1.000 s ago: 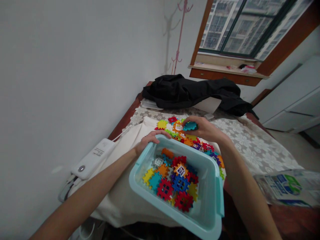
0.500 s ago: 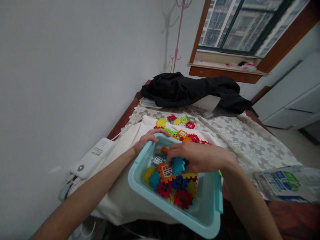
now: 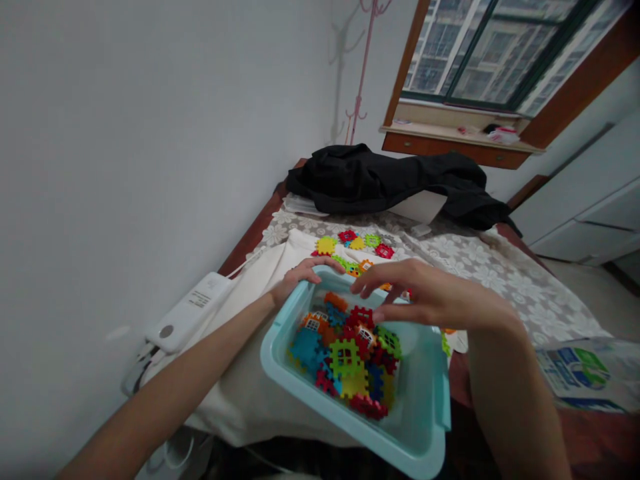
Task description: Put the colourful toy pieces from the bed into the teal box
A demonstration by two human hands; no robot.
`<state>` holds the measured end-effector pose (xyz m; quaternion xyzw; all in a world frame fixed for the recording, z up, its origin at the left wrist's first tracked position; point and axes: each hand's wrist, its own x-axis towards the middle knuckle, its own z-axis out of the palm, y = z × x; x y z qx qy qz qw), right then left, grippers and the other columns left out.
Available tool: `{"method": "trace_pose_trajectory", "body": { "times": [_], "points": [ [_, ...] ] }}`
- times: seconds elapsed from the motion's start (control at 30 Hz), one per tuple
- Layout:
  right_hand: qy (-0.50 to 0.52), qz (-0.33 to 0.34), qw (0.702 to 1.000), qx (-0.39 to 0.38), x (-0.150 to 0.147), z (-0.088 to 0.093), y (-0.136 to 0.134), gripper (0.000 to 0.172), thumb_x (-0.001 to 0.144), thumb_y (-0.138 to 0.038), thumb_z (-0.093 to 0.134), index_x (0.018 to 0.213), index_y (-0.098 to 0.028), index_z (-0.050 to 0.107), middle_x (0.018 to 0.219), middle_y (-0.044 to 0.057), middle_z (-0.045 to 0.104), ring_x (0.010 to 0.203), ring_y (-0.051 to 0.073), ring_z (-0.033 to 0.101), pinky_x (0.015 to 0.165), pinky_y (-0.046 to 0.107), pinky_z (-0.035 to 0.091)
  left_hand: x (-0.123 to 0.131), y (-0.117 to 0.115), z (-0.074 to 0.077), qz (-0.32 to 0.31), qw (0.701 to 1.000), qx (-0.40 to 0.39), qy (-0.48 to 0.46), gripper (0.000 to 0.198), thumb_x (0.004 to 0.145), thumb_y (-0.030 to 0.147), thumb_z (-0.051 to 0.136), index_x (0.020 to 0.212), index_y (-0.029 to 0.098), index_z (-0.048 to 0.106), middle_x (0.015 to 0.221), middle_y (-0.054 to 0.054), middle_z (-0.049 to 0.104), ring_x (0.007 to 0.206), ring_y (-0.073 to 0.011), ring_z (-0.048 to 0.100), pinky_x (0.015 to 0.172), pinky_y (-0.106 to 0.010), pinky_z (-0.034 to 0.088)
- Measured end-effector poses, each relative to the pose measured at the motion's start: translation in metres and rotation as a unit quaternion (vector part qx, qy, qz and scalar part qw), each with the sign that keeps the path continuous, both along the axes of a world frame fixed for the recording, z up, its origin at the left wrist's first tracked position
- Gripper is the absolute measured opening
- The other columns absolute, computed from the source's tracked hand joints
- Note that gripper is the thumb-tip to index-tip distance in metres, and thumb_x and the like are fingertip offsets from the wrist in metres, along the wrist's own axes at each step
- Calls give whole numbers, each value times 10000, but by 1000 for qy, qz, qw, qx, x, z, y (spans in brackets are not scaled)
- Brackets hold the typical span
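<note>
Right hand spread over a tub of bright blocks

A person's right hand (image 3: 425, 293) arches across the far rim of a pale blue tub (image 3: 345, 425), the forearm rising from the lower right and the wrist bent so that the palm faces down and inward. Fingers and thumb stand apart with nothing between them. The thumb reaches lowest, just beside a red block (image 3: 364, 315); whether they touch cannot be told.

The left hand (image 3: 299, 279) is clamped on the tub's far left corner, its fingers laid over the rim and its forearm stretched up from the lower left.

Toothed plastic blocks lie heaped inside the tub, among them a green window-shaped block (image 3: 345, 358) near the middle of the pile. More blocks lie beyond the far rim, including a yellow block (image 3: 326, 245) and a second red block (image 3: 385, 251). A white cloth (image 3: 250, 367) spreads beside the tub, and black fabric (image 3: 390, 180) lies across the far end of the flower-patterned cover (image 3: 530, 287).
</note>
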<state>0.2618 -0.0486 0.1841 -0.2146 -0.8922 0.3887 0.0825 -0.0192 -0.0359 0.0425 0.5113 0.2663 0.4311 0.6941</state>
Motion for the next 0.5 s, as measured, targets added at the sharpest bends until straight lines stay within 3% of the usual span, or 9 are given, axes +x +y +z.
{"method": "trace_pose_trajectory", "body": {
  "times": [0.1, 0.17, 0.33, 0.43, 0.5],
  "points": [
    [19, -136, 988, 73, 4, -3, 12, 345, 1002, -464, 641, 1247, -232, 713, 1183, 87, 763, 985, 212, 727, 800, 312, 583, 1, 2, -1, 0, 1000, -3, -1, 390, 672, 191, 649, 1027, 152, 806, 1104, -125, 791, 1038, -301, 709, 877, -381, 551],
    [-2, -175, 980, 93, 5, -15, 26, 346, 1002, -451, 629, 1249, -224, 712, 1179, 98, 765, 974, 223, 727, 789, 330, 586, 1, 3, -1, -1, 1000, -6, -2, 408, 662, 195, 641, 1033, 169, 809, 1110, -120, 793, 1037, -300, 711, 866, -379, 552],
    [-108, -146, 979, 88, 9, -71, 72, 453, 941, -433, 698, 1353, -244, 694, 1432, 110, 681, 1293, 316, 639, 1120, 477, 499, 2, 1, 4, -6, 1000, -16, 3, 467, 634, 196, 627, 1062, 131, 802, 1062, -130, 794, 974, -292, 724, 779, -340, 542],
    [-162, -129, 976, 61, 7, -100, 86, 622, 864, -409, 766, 1453, -262, 632, 1487, 99, 644, 1359, 337, 599, 1154, 479, 484, 3, 0, 5, -3, 1000, -27, 8, 467, 634, 199, 624, 1060, 131, 800, 1063, -125, 791, 955, -278, 721, 723, -307, 523],
    [-181, -134, 972, 69, 2, -107, 87, 709, 834, -405, 781, 1496, -241, 592, 1476, 124, 647, 1330, 347, 620, 1110, 458, 518, 3, -1, 5, 3, 1000, -27, 12, 457, 628, 199, 626, 1045, 132, 803, 1070, -122, 788, 961, -274, 715, 735, -303, 521]
  ]
}}
